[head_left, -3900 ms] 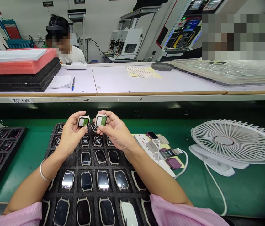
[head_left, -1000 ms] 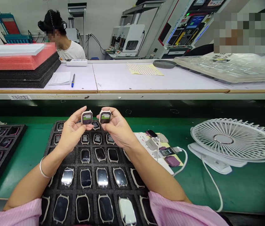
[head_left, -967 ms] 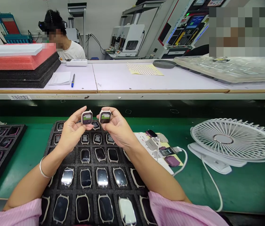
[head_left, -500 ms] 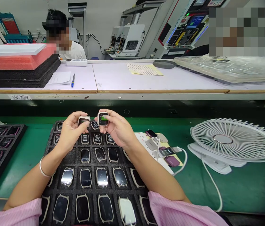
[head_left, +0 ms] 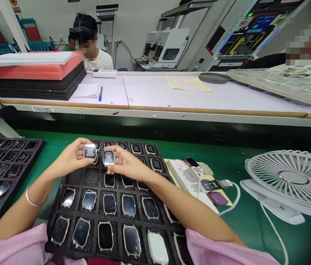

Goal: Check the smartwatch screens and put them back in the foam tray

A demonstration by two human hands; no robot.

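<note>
My left hand [head_left: 74, 156] grips a smartwatch case [head_left: 90, 151] by its edges, its screen facing me with small pale text. In my right hand [head_left: 124, 162] is a second smartwatch case [head_left: 108, 158], also screen up with text on it. Both are held just above the far rows of a black foam tray [head_left: 86, 181]. Cases without straps fill most of its pockets; some far ones show lit text, nearer ones have dark screens. A couple of pockets below my left hand hold nothing. One case in the front row has a white face [head_left: 158, 247].
To the left lies another foam tray [head_left: 6, 176] of purple-rimmed watches. On the right are a white power strip [head_left: 181, 173] with chargers, a purple case [head_left: 217, 198] and a white fan [head_left: 290, 180]. A raised shelf [head_left: 149, 99] runs behind; a person [head_left: 100, 55] sits beyond it.
Both hands have lowered slightly toward the tray, and the watches now face me with text on both screens. The right watch's green display is gone. The view has turned left.
</note>
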